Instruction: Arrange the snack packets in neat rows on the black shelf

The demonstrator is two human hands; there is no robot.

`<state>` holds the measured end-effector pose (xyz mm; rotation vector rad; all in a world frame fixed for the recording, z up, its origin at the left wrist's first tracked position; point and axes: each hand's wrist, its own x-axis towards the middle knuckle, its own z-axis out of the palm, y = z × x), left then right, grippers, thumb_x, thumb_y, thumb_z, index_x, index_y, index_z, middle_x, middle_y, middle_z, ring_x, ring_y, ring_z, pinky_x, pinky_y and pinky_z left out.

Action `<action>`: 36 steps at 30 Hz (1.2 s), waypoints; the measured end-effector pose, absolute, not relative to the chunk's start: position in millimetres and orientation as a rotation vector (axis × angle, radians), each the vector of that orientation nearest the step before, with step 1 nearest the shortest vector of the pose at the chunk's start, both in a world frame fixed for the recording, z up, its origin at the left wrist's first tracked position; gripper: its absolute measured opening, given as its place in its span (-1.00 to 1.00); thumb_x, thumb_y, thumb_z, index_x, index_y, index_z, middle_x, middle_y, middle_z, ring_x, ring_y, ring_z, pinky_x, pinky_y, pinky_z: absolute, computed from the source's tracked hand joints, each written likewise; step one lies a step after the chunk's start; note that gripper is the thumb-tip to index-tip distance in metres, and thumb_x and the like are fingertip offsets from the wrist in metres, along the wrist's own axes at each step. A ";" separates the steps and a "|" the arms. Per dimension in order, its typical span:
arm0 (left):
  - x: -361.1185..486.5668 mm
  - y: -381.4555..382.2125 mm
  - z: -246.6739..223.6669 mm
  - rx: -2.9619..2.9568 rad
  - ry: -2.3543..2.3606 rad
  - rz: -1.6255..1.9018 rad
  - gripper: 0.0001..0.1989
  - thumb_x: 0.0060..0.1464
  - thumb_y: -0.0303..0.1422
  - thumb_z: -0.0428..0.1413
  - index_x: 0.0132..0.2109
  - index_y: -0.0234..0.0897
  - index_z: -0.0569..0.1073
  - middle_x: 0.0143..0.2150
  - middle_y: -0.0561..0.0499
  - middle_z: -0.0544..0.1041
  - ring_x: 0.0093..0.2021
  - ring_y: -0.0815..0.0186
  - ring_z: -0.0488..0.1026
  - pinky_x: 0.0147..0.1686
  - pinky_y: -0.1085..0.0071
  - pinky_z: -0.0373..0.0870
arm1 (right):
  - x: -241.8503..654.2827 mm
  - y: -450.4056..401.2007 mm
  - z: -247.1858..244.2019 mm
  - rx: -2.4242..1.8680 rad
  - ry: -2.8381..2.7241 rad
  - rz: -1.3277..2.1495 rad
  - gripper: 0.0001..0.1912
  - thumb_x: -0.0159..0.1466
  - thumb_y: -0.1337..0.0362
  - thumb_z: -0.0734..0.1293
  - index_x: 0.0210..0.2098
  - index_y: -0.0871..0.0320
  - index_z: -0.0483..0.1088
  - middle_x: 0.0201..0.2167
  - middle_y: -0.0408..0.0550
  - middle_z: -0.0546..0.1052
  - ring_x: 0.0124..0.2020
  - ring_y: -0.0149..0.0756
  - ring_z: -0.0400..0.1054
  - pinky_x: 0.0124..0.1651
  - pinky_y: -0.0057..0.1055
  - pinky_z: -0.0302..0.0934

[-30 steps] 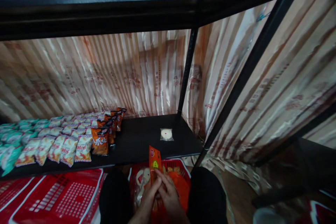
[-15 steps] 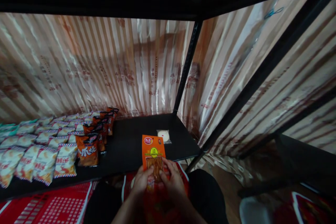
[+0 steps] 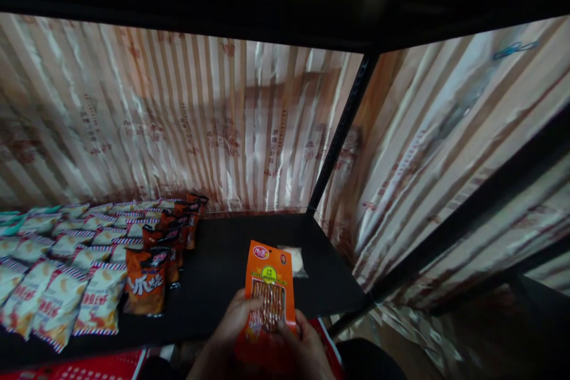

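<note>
1. Shelf (image 3: 218,279), black.
2. White snack bags (image 3: 100,300), rows, shelf's left.
3. Orange packet (image 3: 268,279), near shelf's front edge; fingers of left hand (image 3: 229,323) and right hand (image 3: 308,347) grasping opposite sides.
4. Clear packet (image 3: 298,261), on shelf, partly behind orange packet.

Orange packet (image 3: 272,297) seems blurred along its bottom.

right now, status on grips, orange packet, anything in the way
Left grip, right grip: both on orange packet. No obstruction seen; white packet on shelf, partly hidden behind it.
</note>
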<state>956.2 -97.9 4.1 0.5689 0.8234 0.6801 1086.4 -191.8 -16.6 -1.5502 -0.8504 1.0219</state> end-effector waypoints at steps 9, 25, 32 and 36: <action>957.4 -41.2 1.4 0.668 0.747 0.619 -0.63 -0.36 -0.28 0.34 -0.33 -0.31 0.46 -0.40 -0.03 0.57 -0.32 0.13 0.54 -0.21 0.23 0.41 | 1092.6 -149.5 -10.3 -1.700 -0.882 0.830 -0.45 -0.01 -0.20 0.29 -0.28 0.12 0.44 -0.30 0.01 0.56 -0.20 -0.07 0.44 -0.16 -0.31 0.32; 915.3 32.2 -6.7 0.522 1.092 1.062 -0.88 -0.19 -0.54 0.19 -0.39 -0.34 0.45 -0.46 0.00 0.53 -0.43 0.29 0.49 -0.33 0.39 0.38 | 1040.4 -22.8 6.1 -1.468 -0.856 0.956 -0.60 0.03 0.07 0.31 -0.20 0.17 0.33 -0.31 0.00 0.55 -0.26 -0.13 0.45 -0.20 -0.29 0.33; 913.6 43.3 -6.3 0.415 1.153 1.228 -0.85 -0.14 -0.51 0.19 -0.32 -0.31 0.46 -0.33 -0.05 0.55 -0.27 0.25 0.51 -0.25 0.36 0.40 | 1033.2 18.5 0.9 -1.562 -0.926 0.857 -0.76 0.08 0.22 0.26 -0.26 0.17 0.34 -0.33 -0.01 0.55 -0.27 -0.19 0.45 -0.20 -0.35 0.31; 915.1 45.9 -10.9 0.369 1.087 1.290 -0.89 -0.07 -0.55 0.12 -0.34 -0.28 0.43 -0.28 -0.05 0.53 -0.18 0.25 0.50 -0.18 0.35 0.42 | 1034.3 36.6 -5.2 -1.570 -0.944 0.872 -0.79 0.10 0.26 0.23 -0.26 0.17 0.31 -0.33 0.00 0.55 -0.30 -0.22 0.44 -0.24 -0.38 0.30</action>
